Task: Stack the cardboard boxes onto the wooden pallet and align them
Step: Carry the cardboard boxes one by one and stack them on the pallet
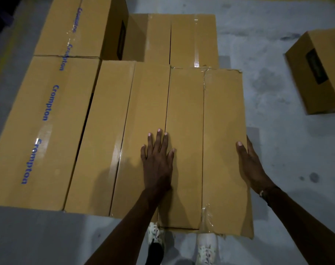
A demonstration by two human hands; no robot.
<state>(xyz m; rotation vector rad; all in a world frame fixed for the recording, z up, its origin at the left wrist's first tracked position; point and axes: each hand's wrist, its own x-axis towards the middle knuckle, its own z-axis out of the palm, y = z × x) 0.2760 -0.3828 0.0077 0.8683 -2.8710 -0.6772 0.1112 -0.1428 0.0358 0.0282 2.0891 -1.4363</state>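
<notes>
Several brown cardboard boxes stand packed together below me. The nearest box sits at the right end of the front row, its near edge sticking out past its neighbour. My left hand lies flat with spread fingers on top, across the seam between these two boxes. My right hand presses flat against the nearest box's right side, thumb on the top edge. A box with blue print stands at front left. No wooden pallet is visible under the boxes.
A taller printed box and a lower taped box form the back row. A separate box stands tilted on the grey concrete floor at right. My shoes are just below the nearest box's front edge.
</notes>
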